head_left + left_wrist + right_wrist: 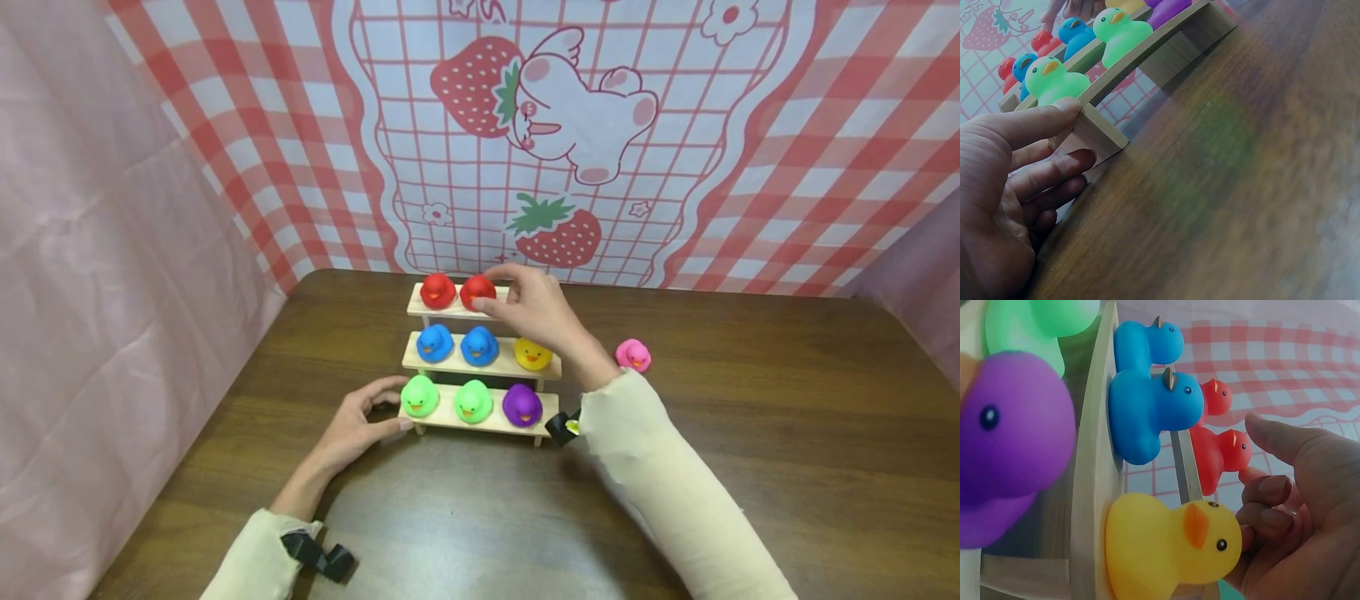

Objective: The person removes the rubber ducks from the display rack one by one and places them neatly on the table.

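Note:
Rubber ducks line a three-tier wooden stand (442,421). My left hand (352,429) grips its lowest shelf at the left end. In the left wrist view the thumb (1041,122) lies on that edge beside a light green duck (1054,81), with the other fingers curled below. My right hand (534,308) reaches to the top shelf. Its thumb and index finger stand apart around the head of the right red duck (1216,456), which sits on the shelf. A gap shows by the thumb in the right wrist view. The right end of the top shelf is partly hidden behind this hand.
Another red duck (438,291) is at top left. Two blue ducks, one marked here (435,343), and a yellow duck (532,355) fill the middle tier. A purple duck (522,406) sits at lower right. On the table (750,400) is a pink duck (634,356).

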Demonstrator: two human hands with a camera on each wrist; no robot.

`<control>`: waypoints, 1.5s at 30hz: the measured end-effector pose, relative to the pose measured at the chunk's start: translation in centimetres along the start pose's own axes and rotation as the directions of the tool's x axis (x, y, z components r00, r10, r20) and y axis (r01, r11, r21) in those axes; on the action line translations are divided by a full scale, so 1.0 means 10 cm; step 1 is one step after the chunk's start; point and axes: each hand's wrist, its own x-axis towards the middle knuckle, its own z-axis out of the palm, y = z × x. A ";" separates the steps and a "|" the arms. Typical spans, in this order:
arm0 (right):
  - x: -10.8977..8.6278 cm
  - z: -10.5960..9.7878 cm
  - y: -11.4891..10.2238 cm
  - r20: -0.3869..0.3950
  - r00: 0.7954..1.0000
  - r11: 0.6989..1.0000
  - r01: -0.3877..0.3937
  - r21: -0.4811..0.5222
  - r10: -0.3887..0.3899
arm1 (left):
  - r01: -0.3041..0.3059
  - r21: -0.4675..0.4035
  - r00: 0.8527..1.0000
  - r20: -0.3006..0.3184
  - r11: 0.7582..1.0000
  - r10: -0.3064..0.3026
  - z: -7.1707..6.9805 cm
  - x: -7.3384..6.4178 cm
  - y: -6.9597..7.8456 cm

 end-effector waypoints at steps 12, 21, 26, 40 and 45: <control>0.06 0.04 -0.04 0.016 1.000 1.000 -0.020 0.001 0.020 | 0.011 0.007 1.000 -0.003 1.000 -0.011 0.00 -0.01 0.00; 0.08 0.07 -0.06 0.037 0.998 0.998 -0.053 -0.041 0.054 | 0.019 0.017 1.000 -0.004 1.000 -0.019 0.00 -0.01 0.01; 0.09 0.08 -0.07 0.027 0.997 0.995 -0.068 -0.070 0.070 | 0.018 0.017 1.000 -0.005 1.000 -0.018 0.00 0.00 0.00; 0.09 0.08 -0.10 0.007 0.995 0.990 -0.099 -0.103 0.101 | 0.001 -0.002 1.000 0.002 1.000 -0.001 0.00 0.00 0.00; 0.09 0.08 -0.09 -0.004 0.996 0.993 -0.092 -0.078 0.092 | 0.004 0.004 1.000 -0.001 1.000 -0.004 0.00 0.00 0.00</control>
